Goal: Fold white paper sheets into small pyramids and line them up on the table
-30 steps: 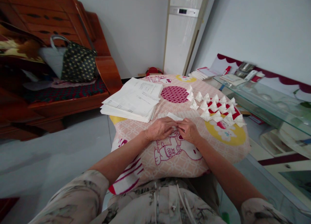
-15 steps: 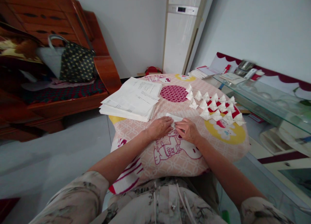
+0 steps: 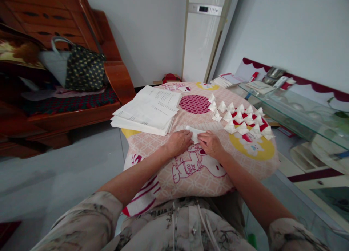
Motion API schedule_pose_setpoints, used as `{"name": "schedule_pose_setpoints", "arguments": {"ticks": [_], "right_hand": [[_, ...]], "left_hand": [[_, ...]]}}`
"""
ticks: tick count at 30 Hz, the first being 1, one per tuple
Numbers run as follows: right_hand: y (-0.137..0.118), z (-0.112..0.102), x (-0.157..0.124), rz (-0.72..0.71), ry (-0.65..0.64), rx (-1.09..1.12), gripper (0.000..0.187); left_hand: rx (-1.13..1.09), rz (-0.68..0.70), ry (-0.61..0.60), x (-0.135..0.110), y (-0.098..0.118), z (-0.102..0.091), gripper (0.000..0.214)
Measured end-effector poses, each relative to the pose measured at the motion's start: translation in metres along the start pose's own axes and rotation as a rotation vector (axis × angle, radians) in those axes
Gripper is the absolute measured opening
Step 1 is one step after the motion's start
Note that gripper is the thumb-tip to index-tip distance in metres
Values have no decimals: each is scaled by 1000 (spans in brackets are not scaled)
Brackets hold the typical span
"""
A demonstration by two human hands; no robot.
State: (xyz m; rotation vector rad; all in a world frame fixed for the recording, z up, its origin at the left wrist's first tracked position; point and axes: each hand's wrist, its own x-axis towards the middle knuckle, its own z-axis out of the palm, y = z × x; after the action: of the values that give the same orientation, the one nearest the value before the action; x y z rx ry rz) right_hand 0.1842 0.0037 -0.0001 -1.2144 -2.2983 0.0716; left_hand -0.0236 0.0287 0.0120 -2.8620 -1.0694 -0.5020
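A small folded piece of white paper (image 3: pixel 194 133) lies on the patterned cloth (image 3: pixel 163 171) that covers the round table. From the left, my left hand (image 3: pixel 179 142) presses its fingers onto the paper's edge. On the opposite side my right hand (image 3: pixel 210 143) has its fingers closed on the paper, thumb tucked under. Parts of the paper are hidden beneath both hands. Beyond my left hand rests a stack of printed sheets (image 3: pixel 147 111). To the right, several folded white paper pieces (image 3: pixel 239 117) stand in rows, pointed ends up.
A glass-shelved cabinet (image 3: pixel 297 105) borders the table on the right, with papers and a metal container on top. At left stands a wooden bench (image 3: pixel 120 80) holding bags (image 3: pixel 84 67). A tall white air conditioner (image 3: pixel 201 44) is behind the table.
My right hand has shifted slightly to the right along the paper, uncovering a little more of it. My left hand stays nearly in place.
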Motion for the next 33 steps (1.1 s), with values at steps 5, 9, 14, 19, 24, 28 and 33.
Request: {"name": "schedule_pose_setpoints", "arguments": {"ticks": [5, 9, 14, 19, 24, 28, 33], "right_hand": [[11, -9, -17, -26, 57, 34, 25], [14, -15, -26, 13, 141, 48, 25], [14, -15, -28, 63, 207, 51, 23], [12, -13, -28, 82, 159, -38, 15], [-2, -15, -16, 25, 18, -337, 17], [-15, -17, -2, -24, -120, -507, 20], [-19, -20, 8, -46, -259, -539, 20]], "left_hand": [[45, -118, -68, -1, 3, -7, 28], [20, -162, -97, -3, 4, -12, 34], [-111, -234, -32, -3, -11, -6, 45], [-409, -388, 140, -1, -35, 4, 45], [-472, -395, 182, 1, -40, 10, 45], [-407, -343, 173, 1, -38, 12, 47], [-398, -333, 157, 3, -37, 12, 46]]}}
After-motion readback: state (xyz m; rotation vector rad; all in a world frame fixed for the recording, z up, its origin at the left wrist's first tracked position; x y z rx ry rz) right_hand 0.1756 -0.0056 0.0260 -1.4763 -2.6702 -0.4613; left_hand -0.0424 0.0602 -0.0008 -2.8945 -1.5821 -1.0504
